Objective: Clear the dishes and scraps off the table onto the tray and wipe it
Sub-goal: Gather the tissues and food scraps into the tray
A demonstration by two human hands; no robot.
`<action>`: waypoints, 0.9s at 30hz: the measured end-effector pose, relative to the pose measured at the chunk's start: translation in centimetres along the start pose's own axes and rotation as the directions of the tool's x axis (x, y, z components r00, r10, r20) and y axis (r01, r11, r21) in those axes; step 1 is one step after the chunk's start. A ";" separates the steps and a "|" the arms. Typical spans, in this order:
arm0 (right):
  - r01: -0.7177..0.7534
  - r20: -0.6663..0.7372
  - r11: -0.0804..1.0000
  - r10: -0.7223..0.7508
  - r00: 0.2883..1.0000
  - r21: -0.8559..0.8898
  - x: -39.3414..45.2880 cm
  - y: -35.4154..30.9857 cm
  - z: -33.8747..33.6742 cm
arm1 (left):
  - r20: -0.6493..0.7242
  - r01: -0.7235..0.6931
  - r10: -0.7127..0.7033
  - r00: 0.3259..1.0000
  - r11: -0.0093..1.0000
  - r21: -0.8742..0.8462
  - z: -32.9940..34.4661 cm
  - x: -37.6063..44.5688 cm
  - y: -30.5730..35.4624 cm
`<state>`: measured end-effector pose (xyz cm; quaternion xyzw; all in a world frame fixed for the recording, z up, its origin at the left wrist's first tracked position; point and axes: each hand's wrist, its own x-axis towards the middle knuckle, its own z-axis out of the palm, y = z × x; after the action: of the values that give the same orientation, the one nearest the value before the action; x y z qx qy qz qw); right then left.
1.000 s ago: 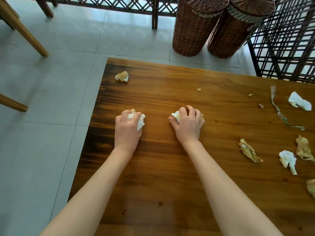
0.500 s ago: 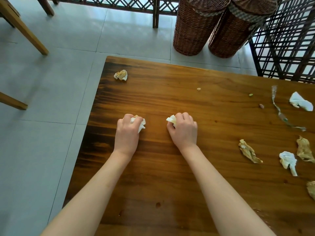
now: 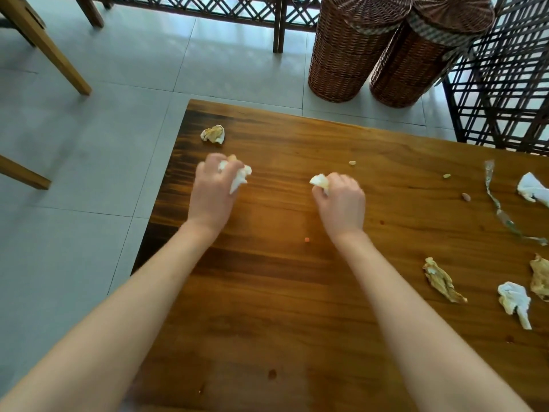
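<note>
Gripping crumpled tissues — left hand point(image 3: 212, 195) blurred, right hand point(image 3: 341, 203), tissues mostly hidden.

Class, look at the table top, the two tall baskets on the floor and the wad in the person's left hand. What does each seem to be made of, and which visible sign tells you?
Table top: wood, probably varnished; visible grain, soft sheen.
Tall baskets: woven wicker or rattan, brown; the weave shows.
Wad held in the left hand: crumpled white tissue or paper napkin, matte, apparently stained.
</note>
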<state>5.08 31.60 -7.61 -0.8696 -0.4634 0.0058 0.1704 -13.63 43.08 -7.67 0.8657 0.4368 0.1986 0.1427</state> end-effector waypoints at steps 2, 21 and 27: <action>-0.031 -0.050 0.999 0.032 0.998 0.020 2.5 0.9 -0.6 | -0.039 0.015 -0.014 0.999 1.000 0.009 -0.2 2.8 -0.3; -0.021 -0.042 0.999 0.019 0.999 -0.034 6.3 4.2 2.5 | -0.045 0.254 -0.250 0.967 0.942 0.221 3.7 8.6 -1.9; -0.086 -0.032 0.996 0.086 0.996 -0.015 5.5 3.1 2.5 | 0.007 0.091 -0.096 0.995 0.965 0.245 2.8 6.5 -1.2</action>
<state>10.29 35.24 -10.09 -0.8901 -0.4228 -0.0046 0.1700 -9.68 48.89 -9.22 0.8571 0.4967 0.1280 0.0483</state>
